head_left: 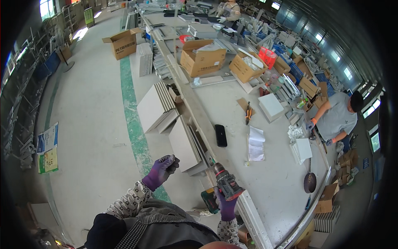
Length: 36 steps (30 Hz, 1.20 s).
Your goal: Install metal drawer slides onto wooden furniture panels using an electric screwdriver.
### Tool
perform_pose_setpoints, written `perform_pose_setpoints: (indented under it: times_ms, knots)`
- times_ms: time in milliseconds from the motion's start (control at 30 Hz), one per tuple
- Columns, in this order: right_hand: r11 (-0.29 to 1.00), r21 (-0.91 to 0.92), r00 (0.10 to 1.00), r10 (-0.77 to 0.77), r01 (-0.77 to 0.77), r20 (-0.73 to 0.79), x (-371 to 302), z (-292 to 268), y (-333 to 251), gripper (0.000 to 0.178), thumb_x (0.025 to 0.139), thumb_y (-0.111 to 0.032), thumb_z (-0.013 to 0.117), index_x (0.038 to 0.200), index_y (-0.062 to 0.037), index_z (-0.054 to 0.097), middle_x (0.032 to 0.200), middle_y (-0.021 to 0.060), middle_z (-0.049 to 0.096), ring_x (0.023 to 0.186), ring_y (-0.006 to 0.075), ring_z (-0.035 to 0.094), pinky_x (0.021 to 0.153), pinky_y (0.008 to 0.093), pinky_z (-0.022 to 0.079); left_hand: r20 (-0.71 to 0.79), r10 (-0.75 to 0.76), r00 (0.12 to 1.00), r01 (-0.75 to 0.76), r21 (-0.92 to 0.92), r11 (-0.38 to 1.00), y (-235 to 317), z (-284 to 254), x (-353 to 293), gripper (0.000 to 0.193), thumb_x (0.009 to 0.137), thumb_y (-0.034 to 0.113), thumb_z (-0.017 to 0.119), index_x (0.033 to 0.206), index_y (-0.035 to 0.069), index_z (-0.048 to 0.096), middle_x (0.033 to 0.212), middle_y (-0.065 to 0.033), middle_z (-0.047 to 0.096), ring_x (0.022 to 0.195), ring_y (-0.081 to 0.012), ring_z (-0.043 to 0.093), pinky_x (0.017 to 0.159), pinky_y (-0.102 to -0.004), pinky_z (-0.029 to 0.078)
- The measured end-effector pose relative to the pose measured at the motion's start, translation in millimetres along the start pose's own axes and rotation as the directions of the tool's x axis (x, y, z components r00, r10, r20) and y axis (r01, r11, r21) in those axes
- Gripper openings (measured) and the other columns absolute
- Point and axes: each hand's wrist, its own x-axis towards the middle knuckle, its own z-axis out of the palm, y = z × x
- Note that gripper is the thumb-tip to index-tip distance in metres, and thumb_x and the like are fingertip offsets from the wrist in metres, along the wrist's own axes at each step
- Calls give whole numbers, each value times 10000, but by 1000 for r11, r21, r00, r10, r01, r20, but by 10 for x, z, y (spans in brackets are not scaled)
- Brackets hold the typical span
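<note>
My right hand (226, 206), in a purple glove, grips a cordless drill (228, 185) at the near left edge of the long worktable. The drill's chuck points away from me, and a small green tip shows in front of it. My left hand (161, 171), gloved in purple with grey fingertips, is raised left of the table with its fingers curled together. Whether a small thing is pinched in them cannot be made out. Just beyond it, white panels (182, 145) lean against the table's side. A black phone (221, 135) lies on the tabletop beyond the drill.
On the table (232, 162) lie pliers (248, 114), a sheaf of paper (256, 145) and a tape roll (309, 182). Open cardboard boxes (203, 62) stand farther back. A co-worker (338, 116) in gloves works at the right side. A green stripe (134, 128) runs along the floor.
</note>
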Motion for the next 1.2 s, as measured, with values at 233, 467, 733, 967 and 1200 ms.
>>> perform_pose_setpoints:
  times_ms: [233, 467, 733, 967, 1200]
  knots:
    - [948, 164, 841, 152, -273, 520, 226, 2930, -1465, 226, 943, -160, 654, 1118, -22, 612, 700, -6, 553, 619, 79, 523, 601, 238, 429, -69, 302, 951, -308, -124, 943, 2016, -1392, -708, 271, 1011, 324, 572, 1046, 56, 591, 897, -22, 618, 710, -72, 529, 615, -190, 407]
    - [959, 89, 700, 130, -268, 702, 1089, 4926, -1994, 220, 949, -136, 628, 1100, 20, 590, 694, 14, 527, 575, 101, 506, 584, 270, 456, -219, 412, 884, -448, -150, 881, 3570, -2624, -697, 318, 1019, 365, 554, 979, 55, 616, 764, 20, 582, 634, -57, 474, 554, -191, 364]
    - [988, 25, 661, 85, -155, 745, 2464, 7020, -2148, 126, 880, -153, 731, 936, -56, 671, 652, -17, 598, 534, 66, 534, 506, 245, 416, -382, 399, 833, -438, -16, 899, 5302, -4004, 110, 349, 1024, 361, 544, 910, 44, 636, 735, 14, 568, 625, -53, 453, 551, -196, 354]
    - [965, -95, 558, 221, -246, 800, 3773, 8470, -2756, 248, 957, -151, 634, 1150, 3, 614, 685, -2, 562, 594, 89, 530, 609, 255, 450, -317, 383, 868, -418, -49, 907, 6852, -5053, 1067, 334, 1023, 314, 548, 907, 12, 634, 718, -12, 568, 611, -63, 441, 553, -202, 356]
    - [989, -92, 738, 145, -112, 660, 4868, 9875, -2875, 275, 846, -179, 767, 1068, -62, 656, 879, 25, 684, 734, 105, 653, 655, 282, 540, -280, 273, 920, -262, 78, 962, 8312, -6176, 2246, 295, 1013, 261, 573, 877, 6, 633, 678, -18, 572, 576, -65, 464, 540, -210, 363]
